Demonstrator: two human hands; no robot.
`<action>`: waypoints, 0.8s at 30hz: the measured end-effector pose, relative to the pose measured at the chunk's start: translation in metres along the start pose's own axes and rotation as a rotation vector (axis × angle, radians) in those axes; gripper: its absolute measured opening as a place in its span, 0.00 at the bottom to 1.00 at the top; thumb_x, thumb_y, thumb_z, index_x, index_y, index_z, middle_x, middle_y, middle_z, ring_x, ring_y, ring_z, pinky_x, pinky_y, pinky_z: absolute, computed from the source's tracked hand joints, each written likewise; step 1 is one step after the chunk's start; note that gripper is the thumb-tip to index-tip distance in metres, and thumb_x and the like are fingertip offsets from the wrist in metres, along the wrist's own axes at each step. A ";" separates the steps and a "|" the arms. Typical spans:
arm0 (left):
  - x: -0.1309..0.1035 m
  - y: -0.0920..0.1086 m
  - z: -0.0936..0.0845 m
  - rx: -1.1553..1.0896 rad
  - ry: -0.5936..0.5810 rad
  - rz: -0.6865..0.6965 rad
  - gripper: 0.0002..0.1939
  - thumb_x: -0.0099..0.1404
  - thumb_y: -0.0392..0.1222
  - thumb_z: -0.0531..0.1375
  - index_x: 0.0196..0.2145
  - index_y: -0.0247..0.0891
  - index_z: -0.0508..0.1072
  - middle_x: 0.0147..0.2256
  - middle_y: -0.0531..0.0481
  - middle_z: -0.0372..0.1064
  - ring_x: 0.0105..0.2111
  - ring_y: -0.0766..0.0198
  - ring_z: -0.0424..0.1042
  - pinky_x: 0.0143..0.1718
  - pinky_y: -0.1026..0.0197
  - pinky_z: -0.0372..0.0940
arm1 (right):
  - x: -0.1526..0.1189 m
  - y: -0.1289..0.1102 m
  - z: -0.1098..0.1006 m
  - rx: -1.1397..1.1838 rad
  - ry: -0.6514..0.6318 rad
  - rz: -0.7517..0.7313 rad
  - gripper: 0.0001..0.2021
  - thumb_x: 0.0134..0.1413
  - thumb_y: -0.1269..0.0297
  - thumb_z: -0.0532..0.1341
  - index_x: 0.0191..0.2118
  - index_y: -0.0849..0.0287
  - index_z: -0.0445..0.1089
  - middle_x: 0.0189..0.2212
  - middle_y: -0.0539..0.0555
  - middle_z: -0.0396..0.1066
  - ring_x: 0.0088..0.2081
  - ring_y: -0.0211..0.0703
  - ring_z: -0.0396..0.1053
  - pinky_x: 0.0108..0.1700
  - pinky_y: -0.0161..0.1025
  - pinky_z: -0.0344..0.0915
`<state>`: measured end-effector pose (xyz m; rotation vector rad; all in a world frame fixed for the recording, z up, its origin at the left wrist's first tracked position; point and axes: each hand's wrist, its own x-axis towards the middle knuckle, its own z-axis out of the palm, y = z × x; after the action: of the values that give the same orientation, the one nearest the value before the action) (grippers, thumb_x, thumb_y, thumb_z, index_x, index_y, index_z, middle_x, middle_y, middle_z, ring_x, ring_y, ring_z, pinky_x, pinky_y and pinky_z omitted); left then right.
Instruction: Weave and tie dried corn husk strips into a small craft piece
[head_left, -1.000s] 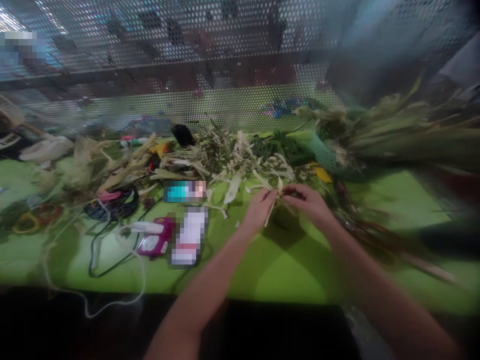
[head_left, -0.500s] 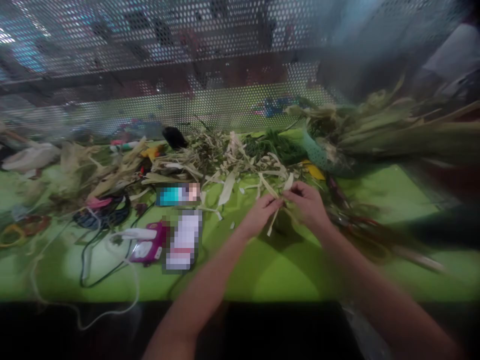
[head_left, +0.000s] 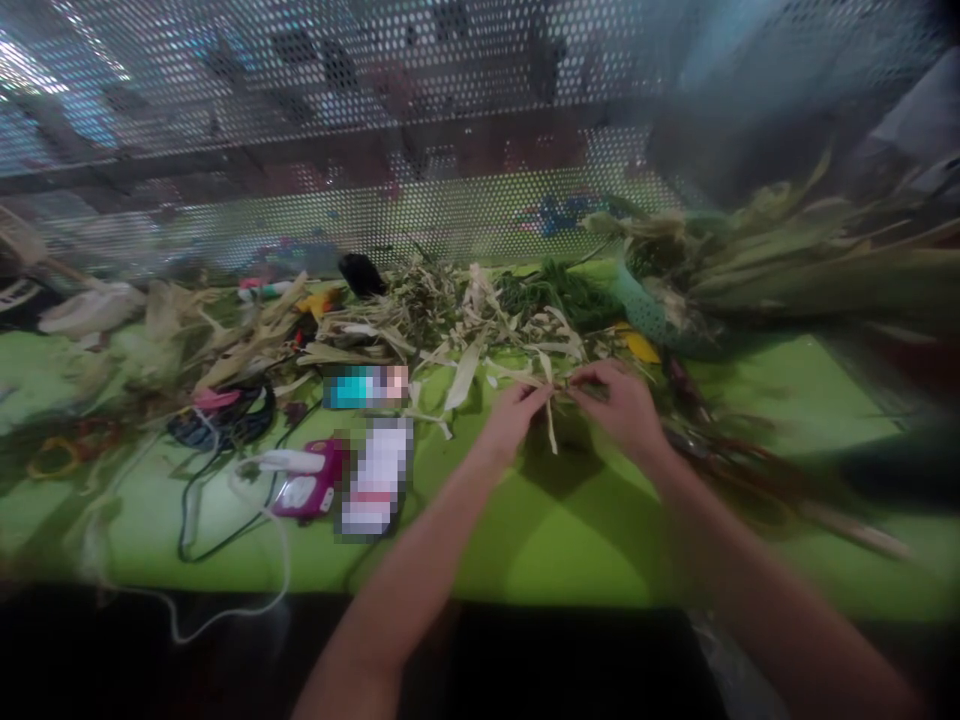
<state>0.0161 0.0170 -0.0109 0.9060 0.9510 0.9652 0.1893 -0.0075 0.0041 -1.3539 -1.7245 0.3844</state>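
Observation:
Above the table, my left hand [head_left: 519,412] pinches a pale dried corn husk strip [head_left: 553,428], and a loose end hangs below its fingertips. Another pale length sticks out up and to the left of the fingers. My right hand [head_left: 616,398] is closed in a pinch just to the right, its fingertips at the same small husk piece. A narrow gap separates the two hands. What lies right between the fingertips is too small to make out clearly. Behind the hands spreads a heap of cut husk strips [head_left: 469,370].
A green basket [head_left: 641,305] with long husks stands at the back right. Left are a magenta device [head_left: 309,485] with a white cable, two blurred-out flat items and a coil of black cord [head_left: 225,425]. Scissors-like tools [head_left: 742,455] lie right. A perforated metal screen [head_left: 450,215] rises behind the table [head_left: 555,550].
The pale husk piece that stood up by my right fingertips no longer shows there. My fingertips have drawn slightly apart, and the hanging strip end now points more straight down. The view has shifted slightly.

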 end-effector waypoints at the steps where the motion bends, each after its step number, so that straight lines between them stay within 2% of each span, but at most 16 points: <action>1: 0.002 -0.001 -0.001 -0.003 0.025 0.012 0.14 0.54 0.48 0.67 0.31 0.34 0.76 0.26 0.53 0.70 0.25 0.71 0.64 0.30 0.66 0.58 | 0.000 -0.003 -0.001 -0.068 0.020 -0.078 0.06 0.55 0.63 0.64 0.39 0.55 0.75 0.38 0.55 0.74 0.43 0.49 0.68 0.45 0.45 0.61; 3: 0.006 -0.003 -0.004 -0.039 0.054 0.040 0.13 0.55 0.47 0.66 0.33 0.34 0.77 0.28 0.52 0.71 0.27 0.70 0.66 0.32 0.66 0.60 | -0.002 -0.009 -0.001 -0.169 0.015 -0.210 0.09 0.56 0.66 0.64 0.43 0.52 0.76 0.42 0.55 0.74 0.46 0.50 0.67 0.48 0.47 0.60; 6: 0.011 -0.007 -0.006 -0.113 0.024 0.061 0.14 0.55 0.47 0.66 0.36 0.34 0.77 0.30 0.51 0.73 0.31 0.68 0.69 0.37 0.64 0.63 | -0.006 -0.015 0.004 -0.268 -0.059 -0.347 0.10 0.57 0.67 0.62 0.43 0.48 0.77 0.41 0.53 0.75 0.45 0.49 0.67 0.46 0.46 0.58; 12: 0.008 -0.007 -0.005 -0.169 -0.020 0.028 0.15 0.53 0.46 0.68 0.34 0.33 0.76 0.28 0.51 0.72 0.30 0.68 0.69 0.36 0.64 0.63 | -0.013 -0.020 0.011 -0.360 -0.137 -0.500 0.10 0.60 0.67 0.60 0.42 0.47 0.77 0.41 0.50 0.78 0.43 0.46 0.67 0.46 0.45 0.56; 19: 0.005 0.001 -0.005 -0.043 -0.088 0.118 0.13 0.53 0.44 0.67 0.34 0.34 0.75 0.29 0.51 0.71 0.31 0.68 0.68 0.37 0.64 0.62 | -0.015 -0.023 0.006 -0.250 -0.048 -0.417 0.06 0.58 0.66 0.61 0.39 0.51 0.75 0.35 0.50 0.79 0.39 0.46 0.69 0.44 0.45 0.58; 24: 0.006 0.001 -0.006 0.167 -0.153 0.189 0.15 0.52 0.43 0.69 0.35 0.35 0.73 0.30 0.52 0.69 0.32 0.67 0.66 0.37 0.63 0.60 | -0.009 -0.021 0.003 -0.039 0.037 -0.135 0.04 0.56 0.61 0.64 0.33 0.53 0.74 0.32 0.52 0.76 0.37 0.47 0.69 0.42 0.44 0.61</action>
<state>0.0115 0.0236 -0.0134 1.2106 0.8352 0.9700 0.1739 -0.0227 0.0134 -1.2556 -1.7897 0.2496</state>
